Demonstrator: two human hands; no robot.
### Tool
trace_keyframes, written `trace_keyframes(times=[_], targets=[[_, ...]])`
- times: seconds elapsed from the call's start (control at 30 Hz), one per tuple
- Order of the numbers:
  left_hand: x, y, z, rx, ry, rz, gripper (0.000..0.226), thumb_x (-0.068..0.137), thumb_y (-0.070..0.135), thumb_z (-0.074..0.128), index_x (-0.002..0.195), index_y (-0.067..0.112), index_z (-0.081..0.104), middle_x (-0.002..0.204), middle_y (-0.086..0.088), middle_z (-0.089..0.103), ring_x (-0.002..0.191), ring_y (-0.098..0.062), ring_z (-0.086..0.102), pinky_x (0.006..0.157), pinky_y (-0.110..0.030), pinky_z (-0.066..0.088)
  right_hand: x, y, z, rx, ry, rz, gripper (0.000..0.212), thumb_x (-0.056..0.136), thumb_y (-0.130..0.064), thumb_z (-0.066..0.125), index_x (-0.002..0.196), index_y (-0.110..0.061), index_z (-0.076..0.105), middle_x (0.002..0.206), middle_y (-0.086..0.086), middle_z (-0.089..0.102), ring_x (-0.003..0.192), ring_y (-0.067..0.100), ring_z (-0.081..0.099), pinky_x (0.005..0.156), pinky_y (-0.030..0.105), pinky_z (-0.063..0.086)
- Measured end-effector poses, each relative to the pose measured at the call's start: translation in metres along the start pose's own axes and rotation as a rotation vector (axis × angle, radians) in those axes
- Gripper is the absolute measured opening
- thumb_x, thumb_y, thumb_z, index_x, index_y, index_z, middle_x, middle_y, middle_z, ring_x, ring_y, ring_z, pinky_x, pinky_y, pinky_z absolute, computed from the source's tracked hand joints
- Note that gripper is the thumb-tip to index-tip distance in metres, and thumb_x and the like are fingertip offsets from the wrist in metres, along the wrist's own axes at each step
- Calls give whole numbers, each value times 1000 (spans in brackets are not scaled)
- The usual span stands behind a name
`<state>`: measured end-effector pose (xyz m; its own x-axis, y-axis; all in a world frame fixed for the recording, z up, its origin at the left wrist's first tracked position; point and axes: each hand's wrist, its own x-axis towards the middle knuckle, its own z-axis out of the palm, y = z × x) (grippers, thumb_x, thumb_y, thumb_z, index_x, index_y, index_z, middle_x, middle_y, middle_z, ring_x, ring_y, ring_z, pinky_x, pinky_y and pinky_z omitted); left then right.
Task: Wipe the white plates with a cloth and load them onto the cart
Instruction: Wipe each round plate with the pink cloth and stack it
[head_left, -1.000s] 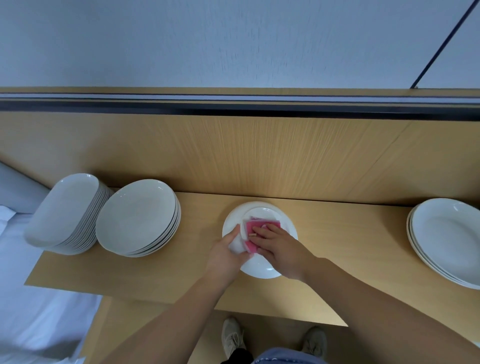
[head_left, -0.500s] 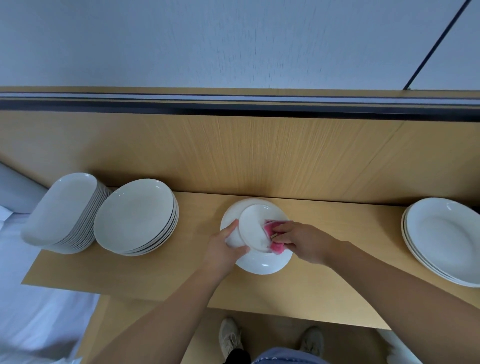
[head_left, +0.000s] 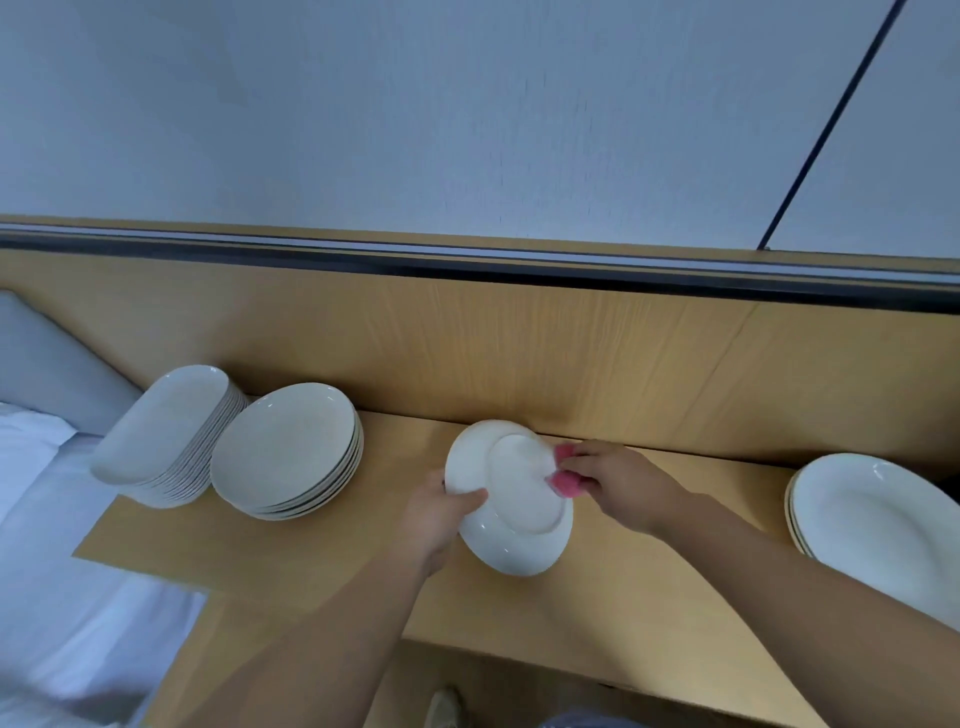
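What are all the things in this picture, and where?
plate: one, white, bottom up, in both hands, mid-shelf
cloth: one, pink, at that plate's right edge
far-left stack: one, white plates, shelf's left end
second stack: one, white plates, right of it
right stack: one, white plates, shelf's right end
shelf: one, light wood, under the plates
fabric: one, white, lower left
shoe: one, pale, bottom edge
left hand: one, grips the plate's left rim
right hand: one, pinches the cloth

Bare forearms (head_left: 332, 639), pale shoe (head_left: 442, 707)
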<state>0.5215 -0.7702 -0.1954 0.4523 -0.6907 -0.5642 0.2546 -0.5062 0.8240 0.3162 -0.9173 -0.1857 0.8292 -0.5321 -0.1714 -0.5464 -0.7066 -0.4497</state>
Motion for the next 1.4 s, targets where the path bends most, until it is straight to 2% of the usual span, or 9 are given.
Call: trace_keyframes(times=[0.13, 0.27, 0.33, 0.43, 0.5, 0.67, 0.8, 1.07, 1.4], targets=[[-17, 12, 14, -53, 8, -9, 28, 85, 14, 72, 110, 14, 60, 107, -5, 70, 100, -26, 67, 89, -50, 55, -11, -1, -14, 57, 45, -13, 34, 100, -16, 47, 132, -20, 60, 146, -6, 44, 131, 14, 43, 100, 13, 30], [-40, 25, 20, 32, 67, 94, 29, 80, 16, 73, 105, 15, 59, 108, -8, 67, 98, -26, 66, 87, -49, 56, -18, 2, -27, 82, 94, -32, 37, 98, -11, 51, 132, -22, 59, 146, -9, 45, 131, 13, 44, 104, 15, 31], [-50, 33, 17, 170, 112, 165, 35, 76, 23, 72, 108, 17, 59, 107, -4, 67, 97, -22, 65, 83, -46, 57, -18, 1, -35, 84, 121, -64, 37, 97, -9, 53, 131, -22, 60, 144, -10, 46, 129, 12, 46, 101, 12, 30], [-64, 49, 6, 518, 251, 337, 29, 81, 25, 66, 108, 23, 58, 98, 7, 62, 91, -13, 60, 75, -33, 52, -15, -6, -44, 83, 157, -107, 36, 96, -7, 54, 130, -19, 61, 142, -10, 48, 128, 12, 47, 96, 10, 28], [-72, 58, -3, 687, 338, 448, 26, 82, 25, 64, 107, 26, 58, 92, 11, 61, 87, -12, 58, 73, -31, 48, -12, -13, -45, 82, 171, -131, 36, 96, -8, 54, 130, -19, 61, 143, -10, 48, 128, 12, 47, 97, 9, 27], [-74, 61, -34, 957, 493, 603, 30, 93, 26, 54, 123, 24, 54, 101, 4, 65, 90, -19, 59, 77, -33, 46, -2, -32, -42, 48, 159, -189, 38, 98, -11, 52, 133, -22, 58, 146, -12, 43, 131, 10, 43, 99, 8, 25], [-67, 55, -66, 1076, 577, 539, 31, 97, 21, 45, 126, 27, 51, 102, -1, 68, 90, -22, 61, 78, -36, 49, 9, -47, -40, 2, 135, -207, 39, 99, -12, 51, 135, -23, 56, 147, -13, 41, 132, 10, 42, 97, 7, 23], [-47, 40, -128, 1190, 532, 455, 33, 97, 13, 41, 127, 23, 50, 104, -3, 65, 97, -25, 60, 78, -35, 46, 42, -84, -24, -5, 145, -225, 38, 98, -12, 53, 135, -21, 56, 146, -10, 43, 135, 10, 40, 100, 7, 20], [-10, 23, -174, 1273, 425, 432, 43, 90, 4, 39, 127, 25, 48, 103, 0, 65, 94, -23, 60, 69, -28, 36, 81, -116, 6, -26, 113, -177, 39, 96, -12, 54, 134, -23, 57, 144, -11, 46, 129, 14, 46, 107, 25, 36]])
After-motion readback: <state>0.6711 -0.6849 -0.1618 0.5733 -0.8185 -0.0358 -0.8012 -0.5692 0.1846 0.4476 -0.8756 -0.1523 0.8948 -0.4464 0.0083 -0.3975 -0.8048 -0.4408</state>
